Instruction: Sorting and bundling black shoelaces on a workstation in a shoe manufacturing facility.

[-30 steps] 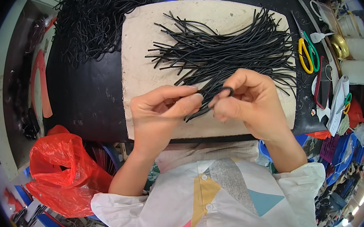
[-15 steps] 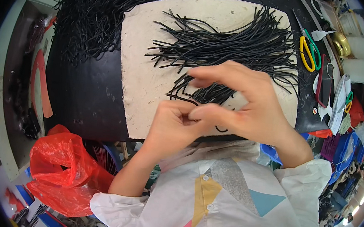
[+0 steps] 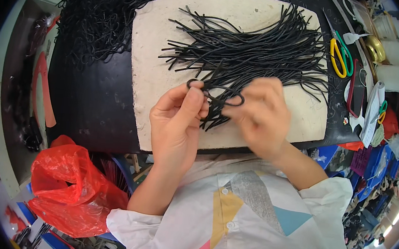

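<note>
Left hand pinches a looped black cord between thumb and forefinger, the loop reaching right toward the right hand, which is blurred, so I cannot tell whether it grips. Half a second ago the hands overlapped; now they stand apart, the loop showing between. Beyond, black strands lie across the pale board.

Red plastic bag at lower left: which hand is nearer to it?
Left. The left hand is above and to the right of the bag; the right hand is farther right, both over the pale board.
</note>
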A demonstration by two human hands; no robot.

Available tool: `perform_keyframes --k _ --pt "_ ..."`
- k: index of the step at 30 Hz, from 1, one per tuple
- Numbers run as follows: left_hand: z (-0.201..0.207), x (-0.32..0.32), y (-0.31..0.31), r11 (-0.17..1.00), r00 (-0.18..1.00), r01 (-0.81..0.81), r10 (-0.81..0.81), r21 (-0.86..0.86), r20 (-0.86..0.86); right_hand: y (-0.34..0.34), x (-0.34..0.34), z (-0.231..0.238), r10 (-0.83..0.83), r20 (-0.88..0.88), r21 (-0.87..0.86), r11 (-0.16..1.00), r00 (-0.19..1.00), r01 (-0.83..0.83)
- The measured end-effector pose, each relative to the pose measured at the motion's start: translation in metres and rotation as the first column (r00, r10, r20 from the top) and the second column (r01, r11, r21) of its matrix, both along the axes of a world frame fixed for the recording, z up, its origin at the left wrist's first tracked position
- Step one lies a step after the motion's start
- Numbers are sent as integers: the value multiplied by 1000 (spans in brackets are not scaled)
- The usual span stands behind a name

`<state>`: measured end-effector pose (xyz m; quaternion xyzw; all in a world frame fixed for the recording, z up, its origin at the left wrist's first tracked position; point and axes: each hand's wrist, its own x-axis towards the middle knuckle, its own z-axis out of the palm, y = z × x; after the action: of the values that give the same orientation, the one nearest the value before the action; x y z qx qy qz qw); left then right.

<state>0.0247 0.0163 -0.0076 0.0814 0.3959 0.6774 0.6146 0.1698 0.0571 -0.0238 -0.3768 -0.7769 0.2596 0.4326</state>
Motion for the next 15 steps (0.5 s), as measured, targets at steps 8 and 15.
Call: perform_keyframes --k 8,15 --pt "-10 -4 -7 939 784 339 -251 52 -568 6 8 21 88 101 17 996 991 -90" --pt "-10 -12 -12 846 783 532 -487 12 -387 7 11 19 46 -514 -750 461 857 -475"
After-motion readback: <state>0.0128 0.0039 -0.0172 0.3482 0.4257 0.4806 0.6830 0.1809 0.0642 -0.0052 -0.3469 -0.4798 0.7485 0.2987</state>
